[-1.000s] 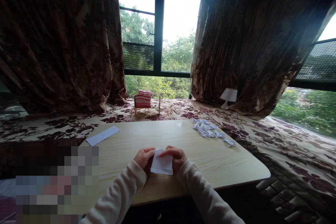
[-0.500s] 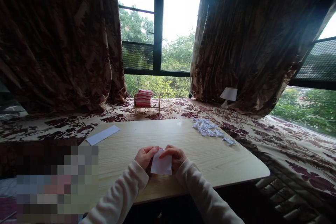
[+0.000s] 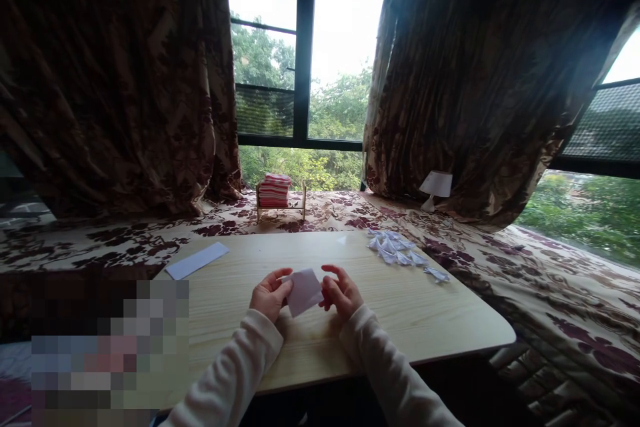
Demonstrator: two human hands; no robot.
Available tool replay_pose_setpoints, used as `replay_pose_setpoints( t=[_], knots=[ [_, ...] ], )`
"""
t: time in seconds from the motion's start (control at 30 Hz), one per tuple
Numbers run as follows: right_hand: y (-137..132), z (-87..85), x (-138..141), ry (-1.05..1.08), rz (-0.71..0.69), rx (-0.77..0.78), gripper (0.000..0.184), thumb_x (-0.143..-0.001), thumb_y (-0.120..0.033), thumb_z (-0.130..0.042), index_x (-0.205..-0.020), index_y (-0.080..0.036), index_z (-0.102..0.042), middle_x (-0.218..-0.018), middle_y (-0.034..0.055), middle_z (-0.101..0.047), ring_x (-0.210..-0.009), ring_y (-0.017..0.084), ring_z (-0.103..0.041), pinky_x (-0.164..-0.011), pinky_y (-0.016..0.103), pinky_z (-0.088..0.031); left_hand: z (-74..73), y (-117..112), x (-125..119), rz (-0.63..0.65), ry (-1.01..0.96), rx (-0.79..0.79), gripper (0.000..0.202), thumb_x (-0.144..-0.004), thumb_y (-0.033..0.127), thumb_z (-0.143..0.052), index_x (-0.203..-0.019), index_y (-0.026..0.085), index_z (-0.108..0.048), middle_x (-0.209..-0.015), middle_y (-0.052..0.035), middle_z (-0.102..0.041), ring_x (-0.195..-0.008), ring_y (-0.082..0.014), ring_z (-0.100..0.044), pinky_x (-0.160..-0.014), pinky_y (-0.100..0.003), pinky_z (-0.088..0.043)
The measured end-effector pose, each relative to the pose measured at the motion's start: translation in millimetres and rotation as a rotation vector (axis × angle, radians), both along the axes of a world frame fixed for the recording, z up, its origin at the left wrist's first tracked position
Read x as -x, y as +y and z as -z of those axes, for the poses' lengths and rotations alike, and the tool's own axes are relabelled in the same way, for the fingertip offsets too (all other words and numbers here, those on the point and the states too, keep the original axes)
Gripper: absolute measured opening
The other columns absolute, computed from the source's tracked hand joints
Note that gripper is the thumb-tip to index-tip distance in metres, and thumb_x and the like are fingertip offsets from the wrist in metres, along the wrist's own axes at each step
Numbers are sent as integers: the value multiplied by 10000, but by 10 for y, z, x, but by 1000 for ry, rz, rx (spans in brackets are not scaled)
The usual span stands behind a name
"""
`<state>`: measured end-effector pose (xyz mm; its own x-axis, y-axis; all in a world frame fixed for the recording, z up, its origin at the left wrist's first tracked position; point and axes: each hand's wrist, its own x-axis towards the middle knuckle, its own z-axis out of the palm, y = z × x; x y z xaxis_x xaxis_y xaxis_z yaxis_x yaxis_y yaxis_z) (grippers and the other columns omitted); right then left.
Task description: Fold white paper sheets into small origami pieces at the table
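A small folded white paper (image 3: 303, 290) is lifted a little above the wooden table (image 3: 425, 320), tilted like a diamond. My left hand (image 3: 269, 295) pinches its left corner between thumb and fingers. My right hand (image 3: 341, 291) is just off the paper's right edge, fingers curled and apart, with a small gap to the sheet. Both arms wear cream sleeves and reach in from the near edge of the table.
A white paper strip (image 3: 197, 259) lies at the table's far left. Several small folded paper pieces (image 3: 397, 249) lie at the far right corner. Behind the table are a flowered cover, a small wooden rack with striped cloth (image 3: 277, 191), a tiny white lamp (image 3: 435, 187), curtains and windows.
The paper was held by both hands low at the table. Now it is raised and turned to a diamond, and my right hand has let go and opened beside it.
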<state>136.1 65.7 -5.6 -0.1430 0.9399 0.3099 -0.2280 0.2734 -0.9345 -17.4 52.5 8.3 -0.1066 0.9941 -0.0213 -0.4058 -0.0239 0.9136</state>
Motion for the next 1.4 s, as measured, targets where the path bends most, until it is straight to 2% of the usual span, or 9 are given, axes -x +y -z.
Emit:
replay_pose_setpoints(
  t=[0.17, 0.3, 0.47, 0.63, 0.83, 1.03, 1.13, 1.3, 1.4],
  knots=[
    [-38, 25, 43, -19, -54, -73, 474, -648, -335, -607, -1066, -202, -429, -645, -26, -558, -497, 106, -550, -366, 169, -365, 5, 32, 48, -39, -17, 12, 488, -551, 151, -701, -1019, 173, -563, -708, -10, -666, -589, -138, -604, -533, -261, -507],
    [-18, 67, 37, -43, -27, -80, 283, -636, -246, -577, -909, -187, -528, -656, -11, -582, -493, 89, -523, -374, 168, -358, 7, 18, 21, -19, -1, 16, 398, -565, 129, -675, -955, 151, -600, -737, -35, -674, -597, -147, -610, -534, -267, -513],
    [23, 75, 16, -27, 51, -102, 305, -629, -214, -574, -928, -190, -517, -658, -18, -574, -479, 82, -485, -362, 169, -350, -10, -7, -18, 22, 64, -14, 368, -549, 131, -658, -914, 128, -606, -696, -37, -669, -564, -146, -599, -501, -266, -508],
    [50, 29, -48, -13, 135, -115, 240, -677, -291, -590, -872, -181, -501, -641, -21, -540, -465, 76, -448, -378, 186, -366, -3, -31, -53, 12, 188, -104, 306, -532, 117, -649, -836, 114, -618, -609, -8, -626, -513, -124, -562, -442, -226, -479],
    [38, 28, -51, -164, 27, -117, 324, -710, -408, -551, -893, -141, -555, -646, 11, -551, -541, 119, -498, -434, 218, -394, 4, -54, -67, -2, 286, -196, 166, -601, 209, -620, -705, 139, -512, -585, 15, -561, -522, -136, -563, -478, -288, -506],
    [28, 84, -10, -256, 52, -168, 161, -683, -297, -543, -720, -144, -577, -555, -20, -487, -492, 97, -419, -422, 205, -342, -104, -165, -72, -125, 439, -404, 391, -619, 161, -595, -990, 208, -478, -1045, -43, -507, -853, -161, -551, -659, -272, -476],
    [16, 88, -17, -290, 83, -190, 103, -675, -239, -534, -625, -151, -555, -537, -22, -471, -489, 98, -415, -415, 200, -332, -98, -188, -59, -124, 715, -630, 248, -661, 125, -521, -898, 190, -555, -1035, -64, -512, -917, -185, -522, -662, -268, -461],
    [11, 67, -55, -281, 182, -230, 130, -705, -237, -530, -816, -169, -536, -667, 4, -567, -588, 123, -499, -504, 214, -389, -32, -161, -65, -77, 827, -675, 72, -674, 134, -527, -693, 153, -594, -894, -69, -557, -713, -151, -556, -505, -224, -447],
    [-10, 57, -63, -305, 178, -286, 213, -711, -234, -539, -916, -184, -513, -666, -10, -578, -578, 117, -515, -516, 209, -400, -42, -171, -76, -74, 828, -692, 102, -694, 146, -537, -710, 158, -636, -988, -80, -563, -797, -169, -568, -619, -249, -476]
  ],
)
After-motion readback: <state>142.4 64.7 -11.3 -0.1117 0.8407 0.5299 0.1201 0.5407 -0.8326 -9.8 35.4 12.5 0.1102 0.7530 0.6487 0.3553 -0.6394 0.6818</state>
